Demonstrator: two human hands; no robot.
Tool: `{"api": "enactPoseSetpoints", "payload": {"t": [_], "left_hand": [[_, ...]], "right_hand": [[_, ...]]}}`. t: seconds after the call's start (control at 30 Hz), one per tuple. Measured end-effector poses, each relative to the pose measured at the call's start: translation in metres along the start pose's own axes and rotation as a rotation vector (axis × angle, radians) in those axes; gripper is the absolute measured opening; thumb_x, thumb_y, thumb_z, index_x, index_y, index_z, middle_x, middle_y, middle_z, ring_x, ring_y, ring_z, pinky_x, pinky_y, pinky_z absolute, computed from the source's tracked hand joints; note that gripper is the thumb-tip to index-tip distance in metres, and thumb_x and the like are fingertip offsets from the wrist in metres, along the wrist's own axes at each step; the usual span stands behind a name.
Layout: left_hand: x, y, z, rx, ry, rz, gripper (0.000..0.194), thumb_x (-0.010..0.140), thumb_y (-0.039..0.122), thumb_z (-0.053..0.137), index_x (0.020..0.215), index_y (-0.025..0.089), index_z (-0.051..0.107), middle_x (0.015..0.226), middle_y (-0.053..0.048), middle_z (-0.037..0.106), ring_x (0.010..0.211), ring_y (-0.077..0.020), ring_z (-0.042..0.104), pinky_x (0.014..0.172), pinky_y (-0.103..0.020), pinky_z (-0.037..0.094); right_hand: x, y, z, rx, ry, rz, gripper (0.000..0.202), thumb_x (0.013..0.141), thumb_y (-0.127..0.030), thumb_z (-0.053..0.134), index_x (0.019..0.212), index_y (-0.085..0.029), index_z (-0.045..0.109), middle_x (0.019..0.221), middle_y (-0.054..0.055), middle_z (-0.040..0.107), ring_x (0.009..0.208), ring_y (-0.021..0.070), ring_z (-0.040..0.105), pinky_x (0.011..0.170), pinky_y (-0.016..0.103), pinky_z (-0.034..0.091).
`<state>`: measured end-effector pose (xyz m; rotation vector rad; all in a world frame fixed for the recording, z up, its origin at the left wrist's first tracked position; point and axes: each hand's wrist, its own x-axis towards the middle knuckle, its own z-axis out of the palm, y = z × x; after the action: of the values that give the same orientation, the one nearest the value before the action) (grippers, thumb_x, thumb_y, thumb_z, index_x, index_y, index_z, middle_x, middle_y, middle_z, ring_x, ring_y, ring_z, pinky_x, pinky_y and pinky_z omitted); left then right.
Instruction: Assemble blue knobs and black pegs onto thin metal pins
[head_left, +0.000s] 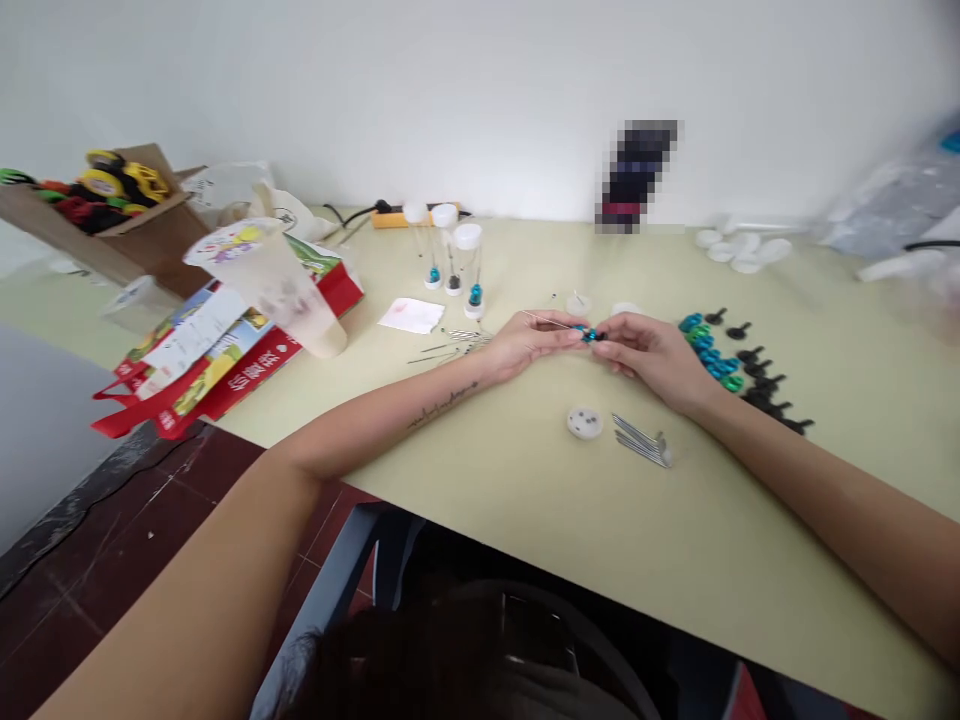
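Pinching a small metallic-blue-and-black piece (589,335) between left hand (528,343) and right hand (652,358), just right of mid-frame. Pointing its long axis pretty much sideways, with neither hand nearer.

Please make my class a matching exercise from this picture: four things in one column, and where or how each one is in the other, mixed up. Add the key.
Things
1. Metallic blue piece
2. Round white dish
3. Plastic drink cup
4. Orange power strip

Places and states
A. Beside the red bag
B. Held between the left hand and the right hand
C. Near the wall, behind capped clear tubes
D. Holding small dark bits

Pairs: 1-B, 2-D, 3-A, 4-C
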<state>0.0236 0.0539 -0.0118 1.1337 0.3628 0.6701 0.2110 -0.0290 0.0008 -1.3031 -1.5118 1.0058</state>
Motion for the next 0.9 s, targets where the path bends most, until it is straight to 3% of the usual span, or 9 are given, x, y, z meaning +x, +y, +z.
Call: {"api": "enactPoseSetpoints", "payload": {"t": [0.37,0.57,0.73,0.9], "left_hand": [[-0.002,0.002,0.005,-0.002,0.055,-0.014,0.032,0.058,0.020,0.083,0.086,0.012,0.071,0.086,-0.005,0.071,0.082,-0.0141,0.066,0.096,-0.037,0.044],[-0.003,0.005,0.011,0.012,0.106,-0.045,0.033,0.056,0.021,0.084,0.084,0.011,0.071,0.086,-0.006,0.072,0.081,-0.0148,0.067,0.096,-0.037,0.044],[-0.004,0.004,0.012,0.001,0.104,-0.020,0.035,0.056,0.021,0.084,0.087,0.011,0.071,0.088,-0.006,0.072,0.082,-0.0150,0.067,0.095,-0.036,0.045],[-0.005,0.004,0.009,-0.037,0.061,-0.012,0.033,0.060,0.021,0.083,0.089,0.011,0.071,0.089,-0.006,0.072,0.082,-0.0141,0.068,0.095,-0.034,0.046]], "right_hand": [[0.002,0.000,0.001,0.044,0.011,0.010,0.039,0.075,-0.052,0.068,0.095,-0.019,0.060,0.076,0.001,0.061,0.057,0.0094,0.050,0.048,0.022,0.035],[0.001,-0.002,-0.002,-0.005,-0.032,-0.020,0.045,0.085,-0.062,0.049,0.080,-0.019,0.058,0.068,0.001,0.058,0.056,0.0106,0.048,0.051,0.023,0.035],[-0.003,-0.005,-0.003,-0.044,-0.051,-0.059,0.046,0.089,-0.058,0.046,0.075,-0.016,0.059,0.062,-0.001,0.054,0.055,0.0099,0.045,0.051,0.023,0.034],[-0.003,-0.005,-0.001,-0.027,-0.069,-0.074,0.041,0.088,-0.055,0.050,0.079,-0.016,0.059,0.071,0.000,0.058,0.058,0.0095,0.047,0.052,0.022,0.034]]}}
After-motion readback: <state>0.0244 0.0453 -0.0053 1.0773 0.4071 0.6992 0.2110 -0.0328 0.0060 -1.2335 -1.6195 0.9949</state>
